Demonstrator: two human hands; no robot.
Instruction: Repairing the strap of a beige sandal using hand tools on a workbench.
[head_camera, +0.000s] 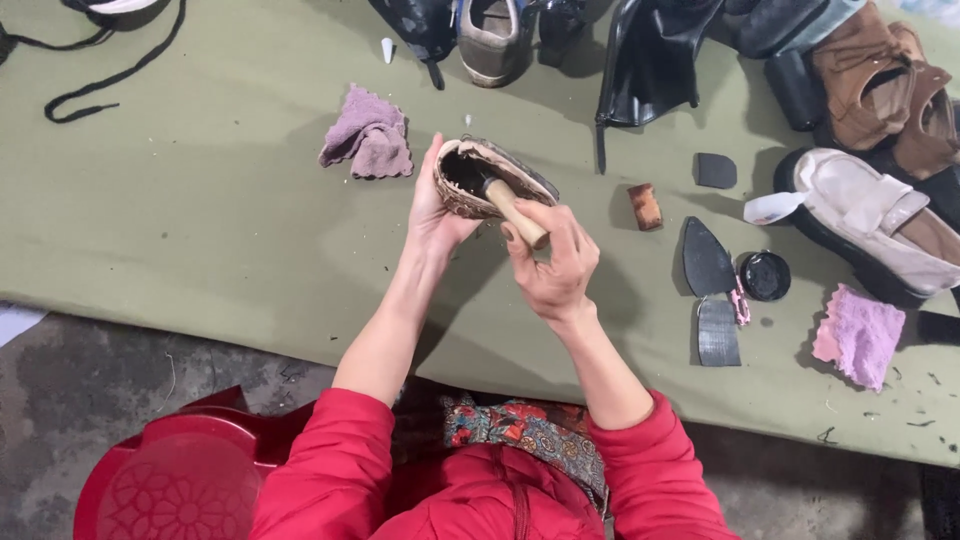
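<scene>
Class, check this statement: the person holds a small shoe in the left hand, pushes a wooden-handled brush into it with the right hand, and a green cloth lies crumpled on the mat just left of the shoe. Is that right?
One detail is wrong: the cloth is mauve, not green, as the head view shows. The rest stands: the left hand holds the small shoe, and the right hand pushes the wooden-handled brush into it, over the green mat.

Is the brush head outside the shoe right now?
No, the right hand holds the wooden brush with its head inside the shoe.
</scene>
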